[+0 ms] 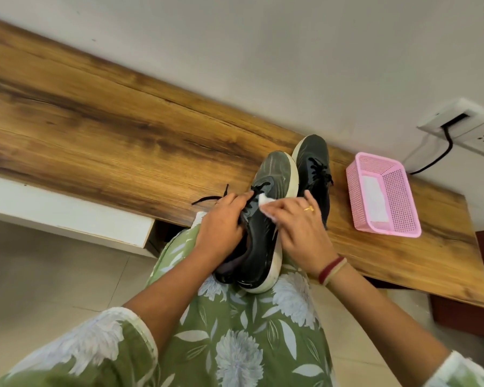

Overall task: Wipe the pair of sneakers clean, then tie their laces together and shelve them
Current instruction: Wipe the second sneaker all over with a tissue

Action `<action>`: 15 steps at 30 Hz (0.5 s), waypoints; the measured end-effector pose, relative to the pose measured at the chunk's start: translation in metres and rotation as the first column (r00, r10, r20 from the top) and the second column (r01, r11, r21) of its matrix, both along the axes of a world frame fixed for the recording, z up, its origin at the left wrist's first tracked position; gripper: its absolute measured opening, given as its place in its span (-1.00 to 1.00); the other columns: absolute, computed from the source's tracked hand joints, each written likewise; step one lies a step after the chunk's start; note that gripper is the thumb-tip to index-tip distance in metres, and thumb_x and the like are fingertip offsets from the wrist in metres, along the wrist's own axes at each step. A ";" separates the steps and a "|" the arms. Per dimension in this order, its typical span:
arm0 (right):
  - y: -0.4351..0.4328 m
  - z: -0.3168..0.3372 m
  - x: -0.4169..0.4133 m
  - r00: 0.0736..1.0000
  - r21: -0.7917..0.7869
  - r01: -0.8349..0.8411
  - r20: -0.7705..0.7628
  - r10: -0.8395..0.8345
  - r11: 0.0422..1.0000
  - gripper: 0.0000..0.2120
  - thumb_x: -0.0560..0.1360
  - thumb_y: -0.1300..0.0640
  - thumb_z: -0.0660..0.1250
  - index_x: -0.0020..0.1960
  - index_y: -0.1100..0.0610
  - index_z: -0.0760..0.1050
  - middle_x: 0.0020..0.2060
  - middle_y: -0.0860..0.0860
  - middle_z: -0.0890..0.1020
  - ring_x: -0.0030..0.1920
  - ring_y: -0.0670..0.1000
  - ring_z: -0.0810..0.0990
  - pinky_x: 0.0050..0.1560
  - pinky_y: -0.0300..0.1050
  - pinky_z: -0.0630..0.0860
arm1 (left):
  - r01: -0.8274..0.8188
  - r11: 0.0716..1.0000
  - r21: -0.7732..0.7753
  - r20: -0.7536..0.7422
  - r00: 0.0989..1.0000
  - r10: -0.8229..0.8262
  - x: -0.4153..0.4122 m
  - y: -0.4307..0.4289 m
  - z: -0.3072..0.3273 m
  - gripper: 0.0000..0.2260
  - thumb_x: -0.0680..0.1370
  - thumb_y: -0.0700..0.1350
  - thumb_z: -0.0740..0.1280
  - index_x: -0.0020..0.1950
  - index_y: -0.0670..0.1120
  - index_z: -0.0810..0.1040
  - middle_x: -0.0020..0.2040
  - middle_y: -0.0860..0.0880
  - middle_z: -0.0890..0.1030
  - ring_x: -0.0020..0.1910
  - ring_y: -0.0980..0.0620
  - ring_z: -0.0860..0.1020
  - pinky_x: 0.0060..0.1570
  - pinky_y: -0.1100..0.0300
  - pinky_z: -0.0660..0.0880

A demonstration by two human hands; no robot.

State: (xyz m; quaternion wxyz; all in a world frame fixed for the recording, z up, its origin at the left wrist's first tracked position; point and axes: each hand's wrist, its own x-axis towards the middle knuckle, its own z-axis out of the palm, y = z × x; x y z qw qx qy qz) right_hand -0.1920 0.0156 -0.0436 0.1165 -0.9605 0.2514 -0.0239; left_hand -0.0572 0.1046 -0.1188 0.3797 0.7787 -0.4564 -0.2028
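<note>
A wooden counter (123, 121) runs across the view from upper left to lower right, its left end cut off by the frame. Below the counter's front edge at the left sits a white panel (67, 210), its purpose hard to make out. Just over that front edge, a loose black lace end (207, 198) sticks out past the left hand (221, 219), whose fingers curl round the lace side of a dark sneaker (266, 169) and grip it. This sneaker has its toe over the counter and its heel out past the front edge, above a green floral garment (249, 331). The sneaker's opening is mostly hidden by the left wrist. A white wipe (264, 201) shows only as 2 small patches, because the right hand (299, 230) covers the rest. That hand's fingers bend over the wipe and hold it against the laced upper, while its thumb is out of sight. The second sneaker (313, 160) lies on the counter just beyond, touching the first, with its heel hidden behind the right hand. Farther right on the counter stands a pink basket (355, 191) with something white (373, 196) inside, too blurred to identify. Above the counter's right end, a wall socket (464, 127) is cut off by the frame, and a black cable (442, 157) drops from it behind the basket.
</note>
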 end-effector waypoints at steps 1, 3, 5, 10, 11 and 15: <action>-0.002 0.001 -0.001 0.998 0.020 0.058 0.021 -0.058 0.998 -0.56 0.47 0.09 0.00 0.20 0.02 0.54 0.01 -0.08 0.56 0.11 0.02 0.47 0.42 0.15 0.03 | 0.001 1.000 0.004 -0.001 1.000 -0.001 -0.001 0.000 0.000 -0.56 0.53 -0.20 0.29 0.42 -0.03 0.40 0.19 -0.02 0.52 0.12 -0.04 0.52 -0.05 0.01 0.51; 0.009 -0.001 -0.005 1.000 0.040 0.014 0.022 -0.015 0.999 -0.57 0.47 0.10 0.01 0.20 0.05 0.54 0.01 -0.06 0.55 0.11 0.02 0.46 0.42 0.16 0.02 | 0.005 1.000 0.006 -0.012 1.000 -0.005 -0.001 0.001 0.000 -0.56 0.53 -0.20 0.29 0.41 -0.04 0.40 0.21 -0.03 0.51 0.13 -0.05 0.52 -0.05 0.00 0.51; 0.020 -0.001 -0.006 0.990 -0.005 -0.139 -0.002 0.139 0.990 -0.60 0.47 0.14 0.05 0.20 0.06 0.54 0.02 -0.05 0.55 0.10 -0.02 0.43 0.42 0.20 0.06 | -0.005 1.000 0.005 -0.016 1.000 0.005 0.000 0.002 0.000 -0.56 0.53 -0.21 0.28 0.42 -0.05 0.40 0.21 -0.04 0.51 0.13 -0.06 0.52 -0.08 0.00 0.50; 0.009 0.000 0.000 0.995 0.098 0.075 0.051 -0.080 0.992 -0.62 0.48 0.16 0.08 0.20 0.07 0.54 0.02 -0.04 0.55 0.13 0.01 0.43 0.41 0.27 0.09 | -0.002 1.000 0.007 -0.022 1.000 0.002 -0.002 0.001 0.002 -0.57 0.53 -0.20 0.28 0.41 -0.05 0.41 0.22 -0.03 0.51 0.14 -0.05 0.52 -0.04 0.01 0.51; 0.017 -0.003 -0.001 0.998 0.095 0.005 0.056 -0.011 0.995 -0.61 0.48 0.16 0.07 0.21 0.08 0.53 0.02 -0.04 0.55 0.12 -0.01 0.42 0.41 0.27 0.09 | -0.003 1.000 0.007 -0.035 0.999 0.003 -0.001 0.002 0.003 -0.57 0.54 -0.20 0.28 0.41 -0.06 0.41 0.22 -0.04 0.52 0.13 -0.06 0.52 -0.05 0.01 0.50; 0.017 -0.001 0.008 0.998 0.076 -0.049 0.049 0.045 0.996 -0.66 0.49 0.18 0.10 0.15 0.08 0.57 -0.04 -0.03 0.55 0.06 -0.01 0.47 0.44 0.15 0.02 | 0.006 1.000 0.010 -0.033 0.999 -0.005 0.000 0.001 0.003 -0.58 0.54 -0.18 0.28 0.41 -0.08 0.41 0.21 -0.06 0.52 0.12 -0.08 0.52 -0.05 -0.01 0.50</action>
